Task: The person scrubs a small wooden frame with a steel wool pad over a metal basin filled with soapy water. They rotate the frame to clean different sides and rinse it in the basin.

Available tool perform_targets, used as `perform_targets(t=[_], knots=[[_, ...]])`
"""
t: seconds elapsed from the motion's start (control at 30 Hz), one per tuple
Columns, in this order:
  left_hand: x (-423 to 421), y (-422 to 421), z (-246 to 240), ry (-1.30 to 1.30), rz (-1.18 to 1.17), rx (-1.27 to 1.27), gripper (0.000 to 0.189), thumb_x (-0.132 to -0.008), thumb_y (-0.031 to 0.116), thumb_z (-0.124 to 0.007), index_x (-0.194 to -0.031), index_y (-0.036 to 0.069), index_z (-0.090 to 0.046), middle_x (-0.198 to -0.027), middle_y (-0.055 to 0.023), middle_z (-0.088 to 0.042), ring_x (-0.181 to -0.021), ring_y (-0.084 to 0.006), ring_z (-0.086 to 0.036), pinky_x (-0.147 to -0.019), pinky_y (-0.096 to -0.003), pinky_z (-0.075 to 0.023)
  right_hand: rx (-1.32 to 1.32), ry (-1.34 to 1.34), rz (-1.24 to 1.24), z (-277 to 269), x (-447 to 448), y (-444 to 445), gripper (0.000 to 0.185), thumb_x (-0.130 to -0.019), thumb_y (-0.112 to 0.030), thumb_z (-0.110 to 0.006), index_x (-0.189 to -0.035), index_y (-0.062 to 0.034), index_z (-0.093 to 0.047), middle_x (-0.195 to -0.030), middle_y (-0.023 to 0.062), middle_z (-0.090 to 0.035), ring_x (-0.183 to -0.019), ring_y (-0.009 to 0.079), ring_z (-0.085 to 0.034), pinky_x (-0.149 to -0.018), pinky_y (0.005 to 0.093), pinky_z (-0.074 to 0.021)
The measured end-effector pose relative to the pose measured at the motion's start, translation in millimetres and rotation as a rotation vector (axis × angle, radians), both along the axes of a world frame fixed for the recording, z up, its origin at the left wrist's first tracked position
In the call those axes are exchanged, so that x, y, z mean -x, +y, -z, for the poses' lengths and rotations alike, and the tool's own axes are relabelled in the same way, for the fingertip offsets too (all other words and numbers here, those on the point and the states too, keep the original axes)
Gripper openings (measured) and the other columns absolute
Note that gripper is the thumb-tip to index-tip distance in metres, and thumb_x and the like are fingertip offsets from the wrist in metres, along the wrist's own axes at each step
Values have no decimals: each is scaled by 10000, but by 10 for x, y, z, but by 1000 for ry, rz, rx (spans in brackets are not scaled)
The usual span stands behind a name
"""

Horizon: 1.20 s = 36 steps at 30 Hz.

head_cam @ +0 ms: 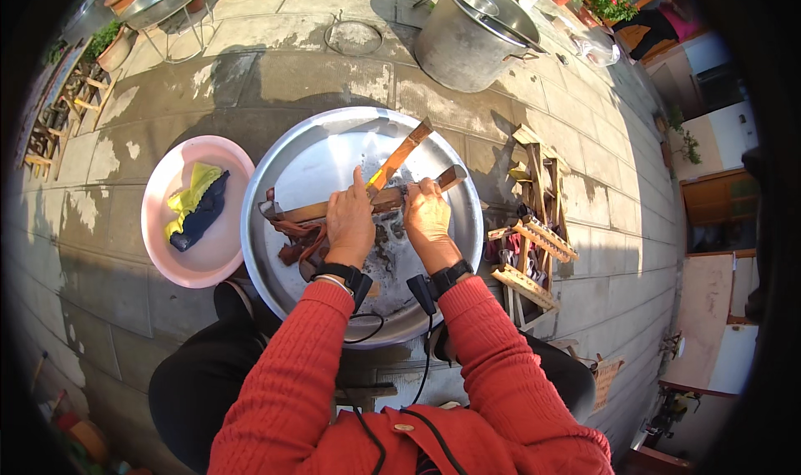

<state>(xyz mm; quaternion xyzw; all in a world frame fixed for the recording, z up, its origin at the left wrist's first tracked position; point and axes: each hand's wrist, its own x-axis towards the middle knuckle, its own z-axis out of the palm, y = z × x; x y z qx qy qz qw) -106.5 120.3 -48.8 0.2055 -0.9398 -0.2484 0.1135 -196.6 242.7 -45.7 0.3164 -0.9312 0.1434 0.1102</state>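
Note:
In a wide metal basin [269,287] before me lies a wet wooden frame [313,211], its long bar crossing the basin and an orange-brown piece [407,149] slanting up from it. My left hand [350,221] grips the bar near where the two pieces meet, index finger stretched forward. Curled over the bar farther right, my right hand [428,209] holds a small dark scrubbing pad, mostly hidden under the fingers. Brown straps or cloth strips [306,234] hang from the bar's left end. Grey, dirty water stands on the basin's floor.
At the left, a pink plastic basin [156,224] holds a yellow and dark blue cloth [200,202]. A wooden rack [538,237] stands close on the right. Farther off are a large metal pot [460,52] and a wire ring [353,38]. Cables [427,362] hang from my wrists.

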Motion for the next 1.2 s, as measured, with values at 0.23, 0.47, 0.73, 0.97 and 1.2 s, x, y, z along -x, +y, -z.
perform_targets(t=[0.23,0.47,0.73,0.97,1.2], knots=[[26,-2,13,-11,0,27,682,-861,28,-589,-1475,-32,-299,-1033,-119,-622,-1030,-271,-588,-1001,-379,-369,27,-83,-161,80,-75,-141,103,-811,-89,-640,-901,-48,-672,-937,148,-575,-931,337,-609,-755,437,-529],[-18,9,9,18,24,2,668,-839,8,-611,-1454,-11,-351,-1022,-116,-619,-1027,-273,-585,-993,-385,-369,197,5,49,109,23,290,244,-800,-76,-676,-1042,-45,-688,-944,116,-594,-926,338,-618,-760,441,-531],[21,1,-33,-36,12,-8,692,-833,-10,-619,-1463,-23,-334,-1013,-111,-609,-1015,-271,-585,-988,-387,-371,-122,-336,376,929,-500,866,337,-783,-107,-731,-1116,-73,-687,-1052,162,-605,-1000,367,-603,-819,456,-528],[32,9,-75,-94,-13,-56,745,-836,-9,-618,-1486,-43,-254,-1099,-140,-622,-1088,-279,-582,-1046,-396,-351,297,-812,184,905,-465,810,432,-742,-111,-754,-1157,-23,-672,-1053,181,-675,-970,353,-666,-869,415,-528],[30,8,-110,-111,-22,-20,762,-837,11,-646,-1486,-43,-252,-1066,-127,-633,-1068,-281,-589,-1033,-401,-365,499,-350,-255,-30,-356,28,441,-758,-42,-716,-1194,-51,-650,-1045,188,-626,-999,365,-612,-881,421,-505]])
